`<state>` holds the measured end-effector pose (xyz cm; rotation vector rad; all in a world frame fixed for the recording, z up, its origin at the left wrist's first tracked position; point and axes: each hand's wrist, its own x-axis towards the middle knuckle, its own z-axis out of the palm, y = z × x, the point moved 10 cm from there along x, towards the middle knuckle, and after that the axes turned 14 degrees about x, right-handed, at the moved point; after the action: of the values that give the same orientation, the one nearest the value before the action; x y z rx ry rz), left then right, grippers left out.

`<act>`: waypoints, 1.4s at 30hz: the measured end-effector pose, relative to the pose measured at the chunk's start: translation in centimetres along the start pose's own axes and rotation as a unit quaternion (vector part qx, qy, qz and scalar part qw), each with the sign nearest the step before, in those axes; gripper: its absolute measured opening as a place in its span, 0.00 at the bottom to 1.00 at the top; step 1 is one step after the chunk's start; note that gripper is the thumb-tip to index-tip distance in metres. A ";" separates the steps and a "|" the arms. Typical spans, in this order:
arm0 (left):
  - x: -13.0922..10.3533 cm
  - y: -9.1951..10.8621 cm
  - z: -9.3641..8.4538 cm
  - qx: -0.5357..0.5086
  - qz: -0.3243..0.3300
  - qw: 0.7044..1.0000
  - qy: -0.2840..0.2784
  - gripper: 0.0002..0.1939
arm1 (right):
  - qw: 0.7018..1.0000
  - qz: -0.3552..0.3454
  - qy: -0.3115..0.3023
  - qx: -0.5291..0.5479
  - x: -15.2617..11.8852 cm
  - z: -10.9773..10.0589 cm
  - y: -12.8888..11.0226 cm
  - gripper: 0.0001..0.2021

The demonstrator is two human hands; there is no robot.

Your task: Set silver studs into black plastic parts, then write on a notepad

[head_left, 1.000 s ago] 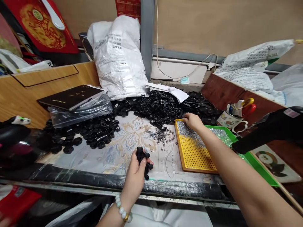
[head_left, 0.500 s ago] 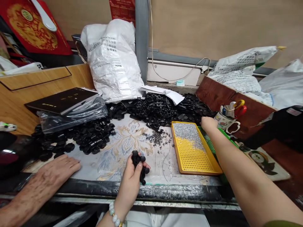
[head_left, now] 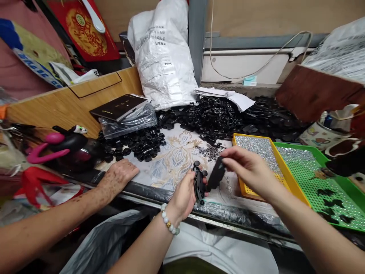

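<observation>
My left hand (head_left: pixel 182 196), with a beaded bracelet on its wrist, is closed around a black plastic part with round knobs (head_left: pixel 199 184). That part is held over the table's front edge. Between the thumb and fingers of my right hand (head_left: pixel 248 165) is a flat, elongated black plastic piece (head_left: pixel 216 174), slightly blurred. It hangs close to the right side of the knobbed part; I cannot tell whether they touch. Behind them, tiny dark metal bits (head_left: pixel 211 151) lie scattered on the floral tablecloth (head_left: pixel 178 152).
Another person's hand (head_left: pixel 121 175) rests at the table edge on the left. A yellow perforated tray (head_left: pixel 238 137) of small silvery pieces and a green tray (head_left: pixel 302 179) lie on the right. Heaps of black parts (head_left: pixel 219 114) spread behind, below a white sack (head_left: pixel 165 57).
My right hand has come back from the far heap of black parts, now holding a flat black piece near my left hand. The view has turned, showing more of the green tray.
</observation>
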<state>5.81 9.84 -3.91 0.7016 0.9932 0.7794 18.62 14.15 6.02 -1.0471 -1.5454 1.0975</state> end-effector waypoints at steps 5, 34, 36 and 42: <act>-1.3 0.7 0.7 0.018 0.015 0.999 -0.044 0.19 | 0.991 -0.062 -0.106 -0.048 -0.1 7.0 -1.1 0.06; -1.3 1.4 -1.1 0.231 0.075 0.970 0.029 0.20 | 0.998 0.037 0.020 -0.042 -2.0 6.5 3.8 0.07; -1.6 1.8 -1.2 0.297 0.092 0.950 0.033 0.23 | 0.996 0.086 -0.012 0.013 -2.0 7.1 4.8 0.11; -2.2 2.5 -0.9 0.387 0.108 0.915 0.024 0.29 | 0.961 0.142 -0.128 0.202 -2.3 9.2 5.0 0.12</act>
<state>3.62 9.53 -1.28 1.5024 1.2918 0.5756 10.71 11.58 -0.78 -0.8831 -1.3062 1.7216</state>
